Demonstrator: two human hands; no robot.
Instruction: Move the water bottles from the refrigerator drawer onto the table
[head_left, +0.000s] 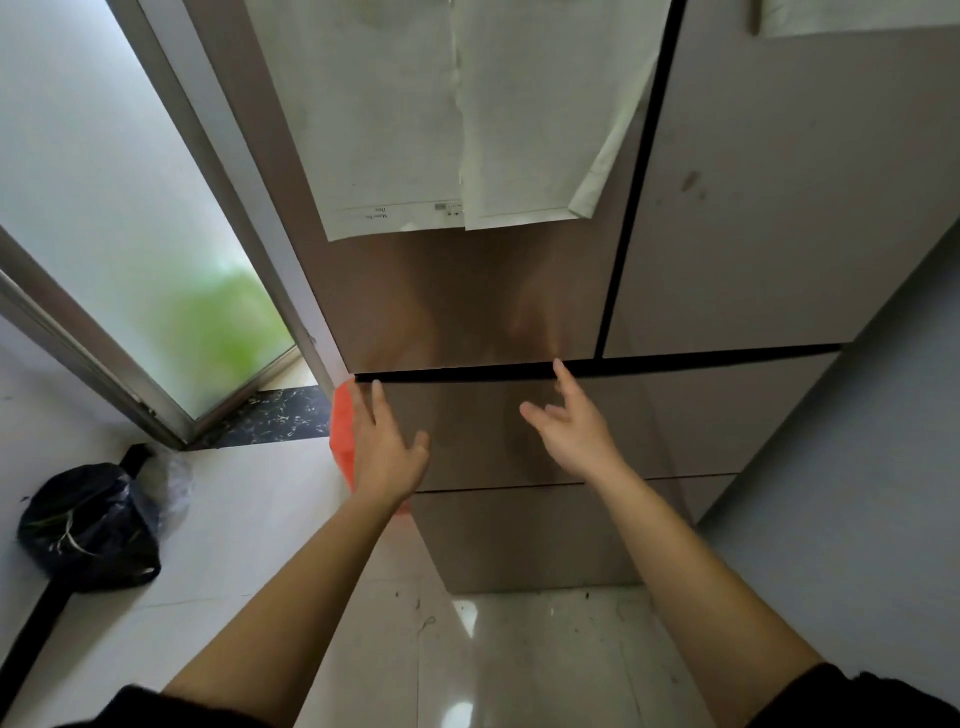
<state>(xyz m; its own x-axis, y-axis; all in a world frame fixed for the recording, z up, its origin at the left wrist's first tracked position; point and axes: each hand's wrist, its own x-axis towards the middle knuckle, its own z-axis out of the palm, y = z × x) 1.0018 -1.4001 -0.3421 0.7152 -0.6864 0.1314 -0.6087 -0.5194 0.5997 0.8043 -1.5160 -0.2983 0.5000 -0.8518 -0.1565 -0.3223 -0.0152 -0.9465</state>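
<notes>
The tall bronze-brown metal refrigerator (519, 291) fills the view ahead, its upper doors bearing white paper sheets (452, 119). Below them the wide, flat-fronted upper drawer (675, 415) is closed, its long axis running left to right under a dark horizontal gap (675, 361); a second drawer front sits beneath it. No water bottles show, so by judgement they lie behind that closed front, straight ahead of both hands. The right hand (576, 431) is nearer, fingers spread and empty, its index tip at the drawer's top edge near mid-width. The left hand (387, 452), also spread and empty, hovers by the drawer's left corner. No desk is visible.
</notes>
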